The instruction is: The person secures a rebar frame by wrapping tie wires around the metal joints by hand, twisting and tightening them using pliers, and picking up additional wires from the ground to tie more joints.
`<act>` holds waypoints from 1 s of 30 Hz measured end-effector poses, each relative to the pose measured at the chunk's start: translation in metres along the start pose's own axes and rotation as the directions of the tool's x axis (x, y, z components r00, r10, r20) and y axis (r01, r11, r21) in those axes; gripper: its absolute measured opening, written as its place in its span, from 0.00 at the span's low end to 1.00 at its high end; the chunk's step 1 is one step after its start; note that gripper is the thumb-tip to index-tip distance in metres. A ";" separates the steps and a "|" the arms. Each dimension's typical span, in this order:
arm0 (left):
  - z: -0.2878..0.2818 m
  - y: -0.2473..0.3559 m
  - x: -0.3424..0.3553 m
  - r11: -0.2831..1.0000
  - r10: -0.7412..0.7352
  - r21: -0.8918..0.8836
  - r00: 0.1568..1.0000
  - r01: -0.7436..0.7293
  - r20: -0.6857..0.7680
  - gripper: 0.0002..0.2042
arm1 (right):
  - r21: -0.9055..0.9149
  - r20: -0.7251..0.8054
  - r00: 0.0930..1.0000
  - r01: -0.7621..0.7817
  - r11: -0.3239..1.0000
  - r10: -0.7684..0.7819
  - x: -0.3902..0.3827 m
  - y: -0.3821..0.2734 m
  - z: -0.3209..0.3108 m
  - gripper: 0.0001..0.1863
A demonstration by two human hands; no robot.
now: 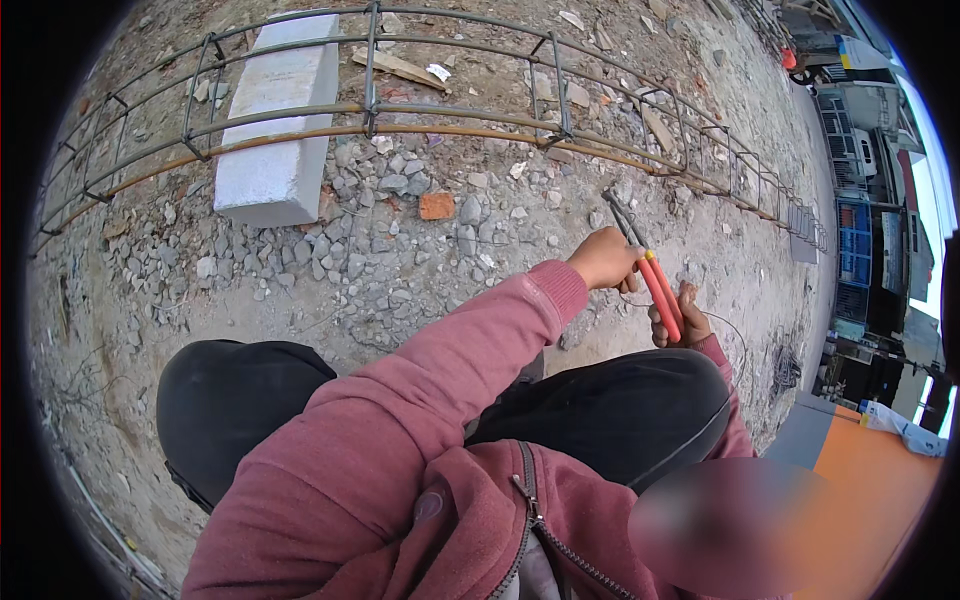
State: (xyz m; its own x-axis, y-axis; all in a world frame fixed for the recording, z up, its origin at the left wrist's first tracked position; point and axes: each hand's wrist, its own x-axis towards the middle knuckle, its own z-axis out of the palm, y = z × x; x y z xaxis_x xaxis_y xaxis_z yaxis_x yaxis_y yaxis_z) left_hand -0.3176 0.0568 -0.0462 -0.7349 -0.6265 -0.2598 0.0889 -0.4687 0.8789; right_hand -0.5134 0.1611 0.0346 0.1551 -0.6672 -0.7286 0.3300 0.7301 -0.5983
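Note:
A pair of end-cutting pincers (660,292) with orange-red handles, yellow collars and dark metal shanks stands tilted between my hands, its small head up toward the rebar cage (440,129). My left hand (604,258) is closed at the upper end of the handles, near the yellow collars; its fingertips are partly hidden. Lower down, my right hand (690,318) is wrapped round the handle ends, thumb up. A thin wire (738,335) curves out beside my right hand. The cage of long bars and square stirrups runs across in front of me, apart from the pincers' head.
A white block (272,150) lies under the cage at the left. Grey gravel (390,225), an orange brick piece (436,206) and a wooden strip (402,69) lie on the ground. My bent knees flank the near side. An orange and grey surface (860,470) is at the lower right.

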 end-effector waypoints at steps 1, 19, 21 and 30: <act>0.000 -0.010 0.002 1.000 -0.012 0.014 1.000 0.012 0.011 0.15 | 0.150 0.139 0.990 -0.020 0.989 -0.001 0.009 0.016 -0.038 0.34; -0.026 0.000 -0.014 0.912 -0.014 -0.375 0.899 -0.169 -0.439 0.22 | 0.268 0.409 0.905 0.000 0.963 -0.114 0.075 0.118 -0.036 0.13; -0.019 -0.017 -0.014 0.959 0.026 -0.247 0.909 -0.140 -0.415 0.22 | 0.303 0.496 0.861 -0.294 0.907 0.113 0.067 0.137 -0.042 0.15; 0.011 -0.039 -0.012 0.985 -0.041 -0.175 0.975 0.002 -0.218 0.19 | -0.189 0.100 0.985 0.157 0.969 -0.140 0.060 0.058 0.033 0.14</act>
State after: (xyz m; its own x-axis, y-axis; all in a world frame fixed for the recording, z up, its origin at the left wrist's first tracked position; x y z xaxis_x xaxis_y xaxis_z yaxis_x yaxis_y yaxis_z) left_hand -0.3195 0.0897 -0.0727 -0.5733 -0.7277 -0.3765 0.2035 -0.5716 0.7949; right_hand -0.4542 0.1584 -0.0326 0.1993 -0.7742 -0.6007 0.1686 0.6310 -0.7573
